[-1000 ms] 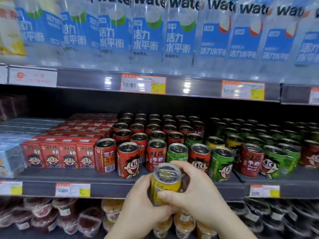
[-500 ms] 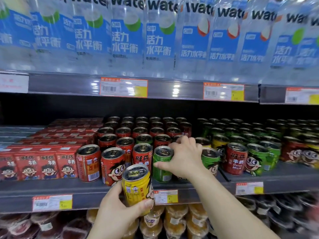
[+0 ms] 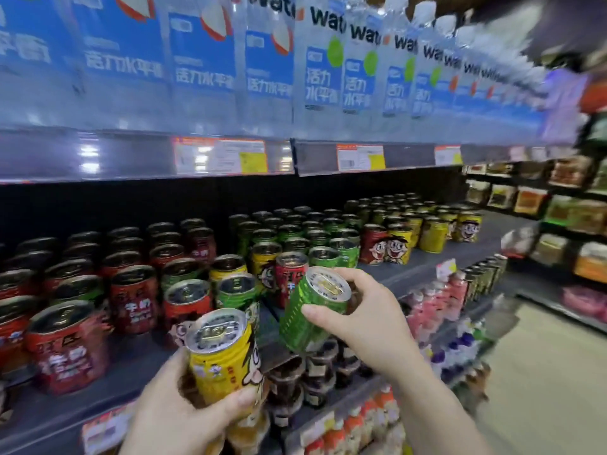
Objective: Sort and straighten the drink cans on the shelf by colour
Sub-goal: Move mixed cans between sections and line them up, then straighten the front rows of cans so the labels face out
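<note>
Both hands were occupied in front of the shelf (image 3: 437, 257). The left hand (image 3: 177, 412) was closed round a yellow can (image 3: 223, 356), held upright off the shelf's front edge; the right hand (image 3: 364, 320) gripped a green can (image 3: 312, 310), tilted, just beyond that edge. Each can was a short ribbed cylinder with a silver pull-tab lid. Judged rigid, smooth and probably full, such cans were best grasped round the mid-body. Red, green and yellow cans (image 3: 131, 297) stood mixed along the front rows.
</note>
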`<state>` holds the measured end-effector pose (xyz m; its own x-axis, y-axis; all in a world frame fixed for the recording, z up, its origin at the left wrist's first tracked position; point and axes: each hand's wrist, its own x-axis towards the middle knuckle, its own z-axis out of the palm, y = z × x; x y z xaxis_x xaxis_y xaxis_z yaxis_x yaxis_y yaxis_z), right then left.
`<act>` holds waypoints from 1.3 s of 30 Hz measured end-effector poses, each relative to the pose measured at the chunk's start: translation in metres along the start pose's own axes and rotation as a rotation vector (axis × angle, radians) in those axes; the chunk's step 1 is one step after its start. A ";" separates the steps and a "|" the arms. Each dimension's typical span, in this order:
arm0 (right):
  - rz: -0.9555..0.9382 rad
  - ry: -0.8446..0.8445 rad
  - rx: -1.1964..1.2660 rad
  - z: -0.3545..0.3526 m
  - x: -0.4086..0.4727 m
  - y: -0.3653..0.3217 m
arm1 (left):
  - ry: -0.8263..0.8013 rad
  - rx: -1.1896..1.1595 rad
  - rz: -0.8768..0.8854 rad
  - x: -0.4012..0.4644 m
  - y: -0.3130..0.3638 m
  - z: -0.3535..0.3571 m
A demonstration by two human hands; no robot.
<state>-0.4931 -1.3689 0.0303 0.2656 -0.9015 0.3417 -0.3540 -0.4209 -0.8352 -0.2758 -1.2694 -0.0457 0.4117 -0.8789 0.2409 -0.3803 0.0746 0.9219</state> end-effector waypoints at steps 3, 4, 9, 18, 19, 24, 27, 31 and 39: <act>0.068 0.122 -0.087 -0.045 0.024 0.042 | -0.086 -0.021 0.027 0.005 0.034 0.049; 0.079 0.156 -0.103 -0.059 0.035 0.055 | -0.057 -0.054 0.021 0.010 0.038 0.063; 0.021 0.196 -0.166 -0.106 0.114 0.098 | 0.016 -0.126 -0.057 0.036 0.042 0.131; 0.026 -0.096 -0.297 -0.092 0.208 0.164 | 0.173 -0.156 -0.134 0.038 0.055 0.185; 0.026 -0.110 -0.283 -0.093 0.207 0.166 | 0.193 -0.152 -0.138 0.036 0.054 0.187; -0.219 0.000 -0.106 -0.103 0.154 0.139 | 0.257 -0.058 -0.108 0.041 0.056 0.197; -0.164 -0.479 0.010 -0.097 0.110 0.121 | 0.222 -0.003 -0.057 0.053 0.060 0.209; -0.116 -0.473 0.077 -0.098 0.110 0.141 | 0.140 0.042 0.003 0.080 0.072 0.241; -0.093 -0.279 -0.016 -0.168 0.157 0.162 | -0.001 0.094 0.121 0.141 0.112 0.310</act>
<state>-0.6592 -1.5952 0.0212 0.5329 -0.7975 0.2828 -0.3302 -0.5037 -0.7983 -0.5167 -1.5312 -0.0025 0.3569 -0.8668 0.3483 -0.5028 0.1360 0.8536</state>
